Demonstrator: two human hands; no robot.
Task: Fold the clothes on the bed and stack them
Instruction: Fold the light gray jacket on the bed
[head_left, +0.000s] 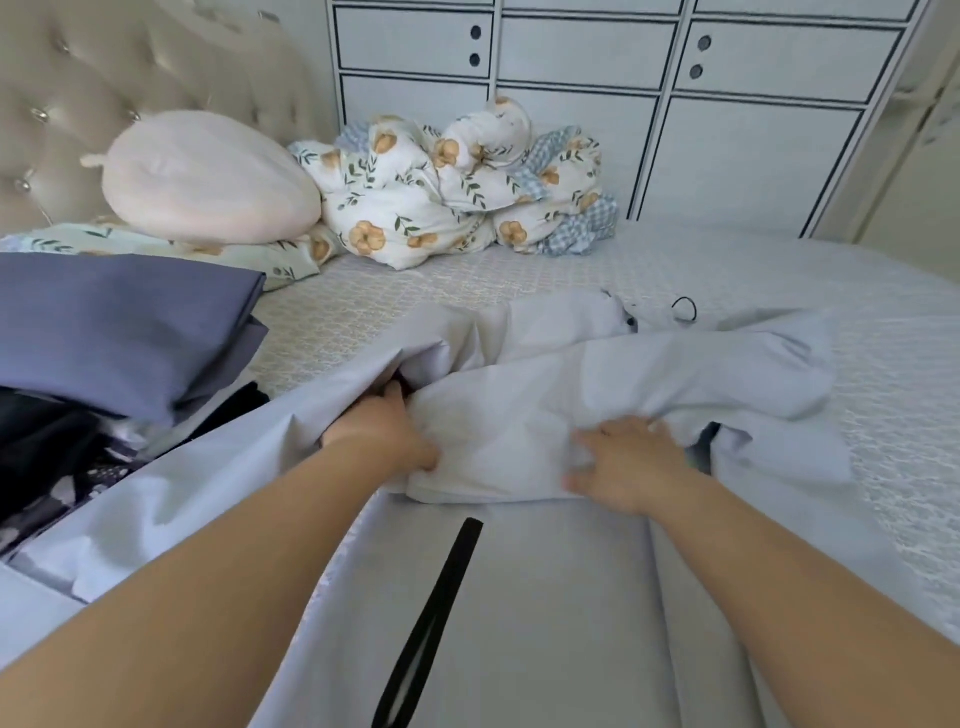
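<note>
- A pale garment (545, 597) with a black zip (441, 597) lies across the bed's near edge.
- The left hand (384, 431) grips its bunched fold; the right hand (628, 462) presses on it, fingers spread flat.
- Folded purple cloth (114, 322) tops a stack at the left edge.
- A floral quilt (441, 192) sits at the far edge of the bed (857, 322).

garment (597, 384) on bed (883, 332), stack (114, 332) left
</note>
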